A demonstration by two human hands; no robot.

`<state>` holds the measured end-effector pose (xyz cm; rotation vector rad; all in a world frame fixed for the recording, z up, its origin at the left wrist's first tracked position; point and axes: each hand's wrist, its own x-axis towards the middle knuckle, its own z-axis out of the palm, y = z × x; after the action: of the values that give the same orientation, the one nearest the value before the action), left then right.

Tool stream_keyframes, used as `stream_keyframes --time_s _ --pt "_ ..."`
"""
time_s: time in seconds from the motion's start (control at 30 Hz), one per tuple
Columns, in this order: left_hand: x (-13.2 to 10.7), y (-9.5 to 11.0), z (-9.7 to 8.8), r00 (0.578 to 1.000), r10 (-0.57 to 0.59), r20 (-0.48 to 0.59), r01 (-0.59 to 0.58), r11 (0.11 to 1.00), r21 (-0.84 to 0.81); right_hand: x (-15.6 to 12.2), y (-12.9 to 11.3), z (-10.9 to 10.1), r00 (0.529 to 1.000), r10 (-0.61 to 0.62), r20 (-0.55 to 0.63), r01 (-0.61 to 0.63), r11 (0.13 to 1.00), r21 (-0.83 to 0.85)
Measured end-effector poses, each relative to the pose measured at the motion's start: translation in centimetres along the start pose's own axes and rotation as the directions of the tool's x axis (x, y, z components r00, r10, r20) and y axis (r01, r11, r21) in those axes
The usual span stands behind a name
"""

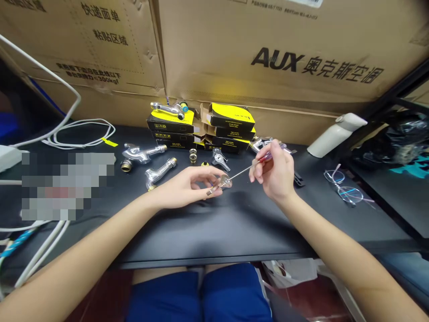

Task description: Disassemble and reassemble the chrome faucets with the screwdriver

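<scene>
Both forearms reach in from the lower corners and angle toward each other, with the wrists bent slightly and both hands raised just above the black counter [214, 235]. The left hand [182, 190] lies on its side, palm turned toward the right, fingers curled and nearly closed around a small shiny part [223, 182], which it pinches at the fingertips. The exact shape of the part is hard to make out. The right hand [273, 172] is raised higher, its wrist cocked and its fingers gathered around the red-and-purple handle of a screwdriver [264, 156]. The thin shaft runs left and slightly down from that grip, its tip meeting the small part between the hands. Beyond the left hand lie two chrome taps [142, 154] and a lever handle [219, 158], with brass fittings [193, 155] just beside the lever. Farther out from both hands, black-and-yellow boxes [231, 120] are stacked against large cardboard cartons [288, 49]. To the right of the right hand lie glasses [343, 188], with a white bottle [337, 134] above them. White cables [80, 134] sit well left of the left hand.
</scene>
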<state>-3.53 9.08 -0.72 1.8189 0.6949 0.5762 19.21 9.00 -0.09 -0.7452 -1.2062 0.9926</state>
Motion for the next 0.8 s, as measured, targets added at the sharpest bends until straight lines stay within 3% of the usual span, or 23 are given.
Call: stream_keyframes --time_s 0.3,0.8 --pt "0.06 -0.54 0.05 1.0 0.005 -0.024 -0.005 1.0 0.008 -0.05 0.07 0.11 0.993 -0.108 -0.048 0.107 0.994 -0.014" --pt "0.05 -0.77 0.05 1.0 -0.021 -0.014 0.022 1.0 0.021 -0.06 -0.34 -0.03 0.99 -0.137 -0.027 0.136 0.991 -0.019"
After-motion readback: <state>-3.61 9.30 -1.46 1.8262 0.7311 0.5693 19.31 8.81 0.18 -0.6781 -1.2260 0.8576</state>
